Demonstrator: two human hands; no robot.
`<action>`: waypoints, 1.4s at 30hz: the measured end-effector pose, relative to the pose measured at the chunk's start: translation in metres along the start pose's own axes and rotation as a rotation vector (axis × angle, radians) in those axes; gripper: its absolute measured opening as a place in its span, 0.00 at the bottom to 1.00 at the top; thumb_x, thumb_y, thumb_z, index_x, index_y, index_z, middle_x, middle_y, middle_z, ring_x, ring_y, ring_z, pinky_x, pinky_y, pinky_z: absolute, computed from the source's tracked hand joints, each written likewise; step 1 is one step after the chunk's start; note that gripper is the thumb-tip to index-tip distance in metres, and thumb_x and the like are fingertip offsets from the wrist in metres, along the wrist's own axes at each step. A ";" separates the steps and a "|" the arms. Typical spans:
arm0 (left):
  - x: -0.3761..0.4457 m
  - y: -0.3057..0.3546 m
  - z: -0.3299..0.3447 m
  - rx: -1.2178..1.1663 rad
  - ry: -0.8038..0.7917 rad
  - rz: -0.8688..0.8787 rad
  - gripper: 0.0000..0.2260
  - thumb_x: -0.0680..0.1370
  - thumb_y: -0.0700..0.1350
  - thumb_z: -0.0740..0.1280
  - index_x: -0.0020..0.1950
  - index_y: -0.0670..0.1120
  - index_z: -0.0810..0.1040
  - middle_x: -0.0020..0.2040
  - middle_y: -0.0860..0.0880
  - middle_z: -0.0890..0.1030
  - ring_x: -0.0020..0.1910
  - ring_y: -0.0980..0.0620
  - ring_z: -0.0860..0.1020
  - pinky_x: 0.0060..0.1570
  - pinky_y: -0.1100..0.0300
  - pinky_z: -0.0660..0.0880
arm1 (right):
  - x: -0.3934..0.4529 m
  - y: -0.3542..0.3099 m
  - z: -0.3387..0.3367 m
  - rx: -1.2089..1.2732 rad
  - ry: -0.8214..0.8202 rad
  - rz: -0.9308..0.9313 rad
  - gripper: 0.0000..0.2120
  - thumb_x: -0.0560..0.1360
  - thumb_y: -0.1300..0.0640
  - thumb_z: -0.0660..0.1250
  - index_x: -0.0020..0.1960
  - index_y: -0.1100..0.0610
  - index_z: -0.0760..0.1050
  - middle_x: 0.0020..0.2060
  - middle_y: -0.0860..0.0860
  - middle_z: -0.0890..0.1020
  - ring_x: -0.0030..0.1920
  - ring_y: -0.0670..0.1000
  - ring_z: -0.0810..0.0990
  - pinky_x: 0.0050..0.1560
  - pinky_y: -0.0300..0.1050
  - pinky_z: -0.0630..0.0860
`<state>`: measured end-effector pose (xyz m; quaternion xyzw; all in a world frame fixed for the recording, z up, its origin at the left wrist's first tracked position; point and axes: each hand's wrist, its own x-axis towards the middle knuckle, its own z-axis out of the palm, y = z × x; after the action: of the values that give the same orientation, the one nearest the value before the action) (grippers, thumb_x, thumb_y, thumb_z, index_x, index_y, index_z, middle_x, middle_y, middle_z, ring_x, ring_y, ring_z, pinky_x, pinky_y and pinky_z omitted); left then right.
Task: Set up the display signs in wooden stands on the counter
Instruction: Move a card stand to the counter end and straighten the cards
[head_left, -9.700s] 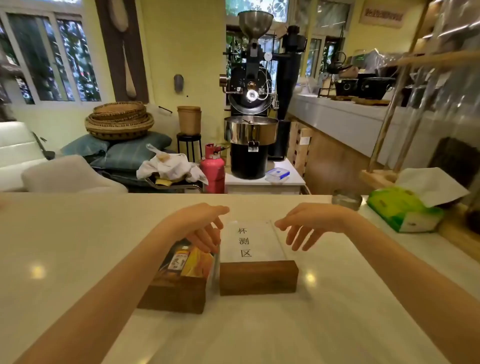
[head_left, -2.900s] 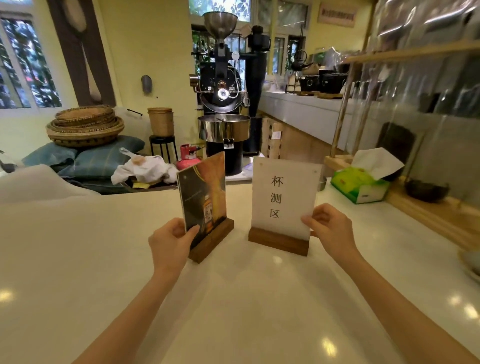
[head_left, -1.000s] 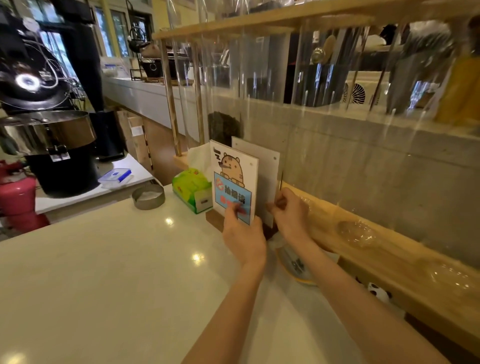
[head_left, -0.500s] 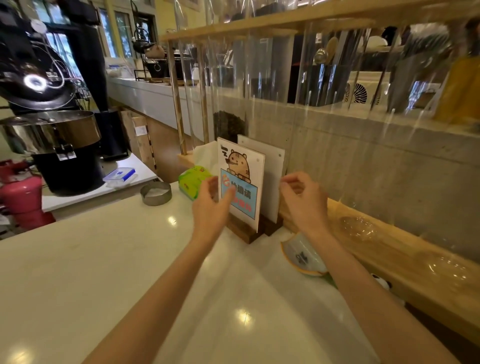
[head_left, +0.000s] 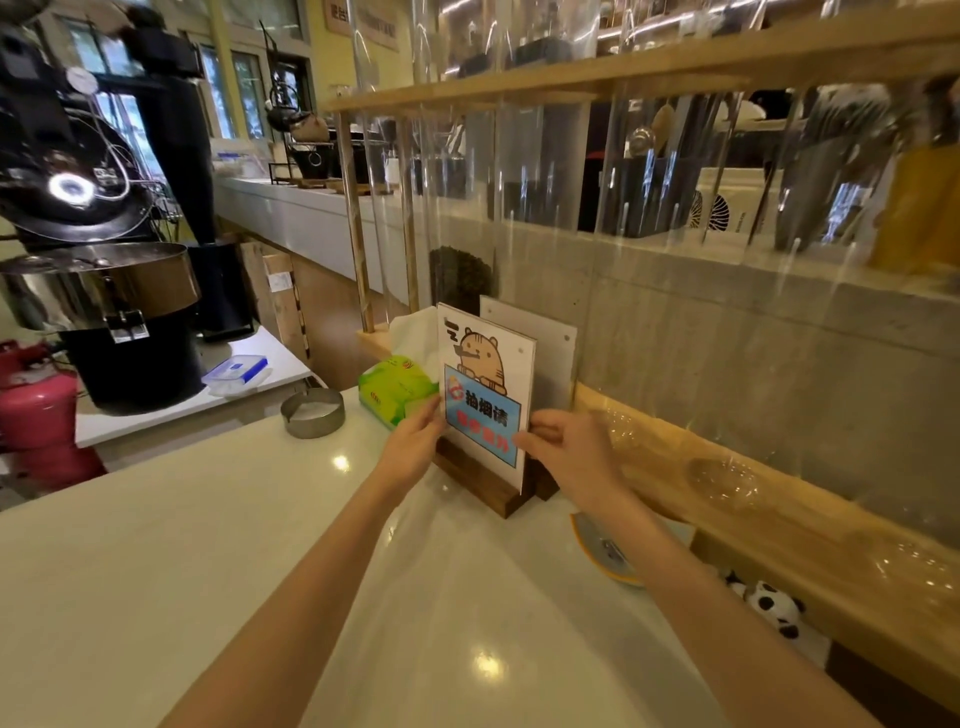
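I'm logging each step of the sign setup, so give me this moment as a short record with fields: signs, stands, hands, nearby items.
front sign: tiger sign, upright in wooden stand on the counter
back sign: plain white sign, upright right behind the tiger sign, its base mostly hidden
left hand: fingers at the tiger sign's left edge
right hand: fingers at its lower right edge
how firm the grip is: cannot tell
nearby: green tissue pack to the left, metal ring further left, small dish to the right
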<state>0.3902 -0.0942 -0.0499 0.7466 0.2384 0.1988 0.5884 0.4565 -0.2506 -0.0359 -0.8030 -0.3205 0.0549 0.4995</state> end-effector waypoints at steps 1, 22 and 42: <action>0.000 -0.001 0.000 0.003 0.005 0.008 0.17 0.79 0.47 0.54 0.68 0.50 0.66 0.63 0.48 0.73 0.66 0.47 0.69 0.68 0.49 0.66 | -0.001 0.000 -0.001 0.010 0.006 0.000 0.09 0.73 0.59 0.66 0.52 0.61 0.77 0.57 0.58 0.81 0.56 0.56 0.80 0.51 0.49 0.80; -0.013 0.003 0.008 -0.105 -0.066 0.033 0.18 0.78 0.47 0.59 0.68 0.50 0.67 0.55 0.51 0.74 0.55 0.54 0.71 0.56 0.58 0.68 | -0.012 -0.004 -0.010 0.060 0.037 0.097 0.11 0.73 0.61 0.66 0.54 0.60 0.78 0.56 0.58 0.81 0.55 0.57 0.80 0.54 0.57 0.79; -0.012 -0.001 0.010 -0.012 -0.086 0.060 0.23 0.76 0.46 0.61 0.71 0.52 0.59 0.61 0.50 0.74 0.63 0.49 0.72 0.59 0.54 0.70 | -0.009 -0.007 -0.015 -0.067 -0.041 0.042 0.13 0.73 0.60 0.66 0.57 0.61 0.76 0.58 0.57 0.79 0.58 0.57 0.79 0.52 0.48 0.78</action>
<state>0.3863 -0.1090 -0.0531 0.7576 0.1891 0.1857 0.5964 0.4517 -0.2650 -0.0247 -0.8245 -0.3152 0.0711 0.4644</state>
